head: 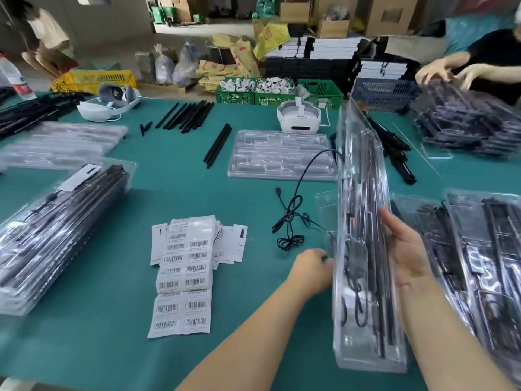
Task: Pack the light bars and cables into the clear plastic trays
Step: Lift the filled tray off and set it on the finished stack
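Observation:
A filled clear plastic tray (363, 215) with black light bars and a coiled cable inside stands tilted on its long edge between my hands. My left hand (311, 268) grips its left edge near the bottom. Flat against the tray's right face rests my right hand (407, 249), fingers straight. A loose black cable (290, 218) lies on the green table (174, 179) just left of the tray. An empty clear tray (282, 155) sits further back, with loose black light bars (218, 145) to its left and more bars (187, 115) behind.
Stacks of packed trays lie at left (59, 230) and right (479, 263). Barcode label sheets (186, 266) lie in front. Two white headsets (298, 117) (108, 104) sit on the far table. Another person's hands (448, 73) work on a tray pile (465, 119) at back right.

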`<move>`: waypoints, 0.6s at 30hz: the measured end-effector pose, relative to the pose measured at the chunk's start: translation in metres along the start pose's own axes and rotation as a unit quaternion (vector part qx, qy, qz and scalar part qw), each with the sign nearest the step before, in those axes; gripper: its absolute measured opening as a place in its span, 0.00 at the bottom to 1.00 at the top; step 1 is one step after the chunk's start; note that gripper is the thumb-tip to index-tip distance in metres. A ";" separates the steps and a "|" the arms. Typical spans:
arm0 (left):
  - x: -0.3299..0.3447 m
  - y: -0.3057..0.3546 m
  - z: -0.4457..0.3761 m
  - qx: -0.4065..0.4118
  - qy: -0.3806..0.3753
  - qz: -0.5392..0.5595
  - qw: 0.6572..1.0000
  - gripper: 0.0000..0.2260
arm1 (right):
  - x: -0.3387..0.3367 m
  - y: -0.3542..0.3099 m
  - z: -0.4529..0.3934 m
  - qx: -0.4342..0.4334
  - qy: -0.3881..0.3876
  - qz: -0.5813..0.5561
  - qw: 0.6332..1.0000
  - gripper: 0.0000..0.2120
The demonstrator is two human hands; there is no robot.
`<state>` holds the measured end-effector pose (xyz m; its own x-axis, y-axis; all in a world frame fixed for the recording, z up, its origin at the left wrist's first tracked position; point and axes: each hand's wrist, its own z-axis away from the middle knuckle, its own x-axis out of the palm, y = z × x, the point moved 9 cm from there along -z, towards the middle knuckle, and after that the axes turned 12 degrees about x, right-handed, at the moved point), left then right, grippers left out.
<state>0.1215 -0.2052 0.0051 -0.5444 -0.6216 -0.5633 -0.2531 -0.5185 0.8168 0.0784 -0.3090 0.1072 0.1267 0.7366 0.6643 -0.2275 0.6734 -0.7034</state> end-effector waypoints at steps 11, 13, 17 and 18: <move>-0.096 -0.049 0.030 -0.087 0.227 0.371 0.896 0.08 | -0.040 0.045 0.000 0.068 0.039 -0.053 0.995 0.13; -0.102 -0.062 0.034 -0.115 0.252 0.314 0.908 0.14 | -0.042 0.049 0.001 0.074 0.027 -0.074 0.994 0.13; -0.110 -0.057 0.032 -0.078 0.290 0.306 0.904 0.18 | -0.031 0.042 0.002 0.063 -0.015 -0.053 0.996 0.18; -0.109 -0.050 0.030 -0.053 0.279 0.317 0.905 0.14 | -0.027 0.041 0.002 0.063 -0.025 -0.045 0.997 0.19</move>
<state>0.1700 -0.0939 0.0295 -0.0572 -0.9983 0.0136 0.0631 0.0100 0.9980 0.0635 -0.3014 0.0605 0.1045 0.6681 0.7367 -0.3370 0.7207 -0.6058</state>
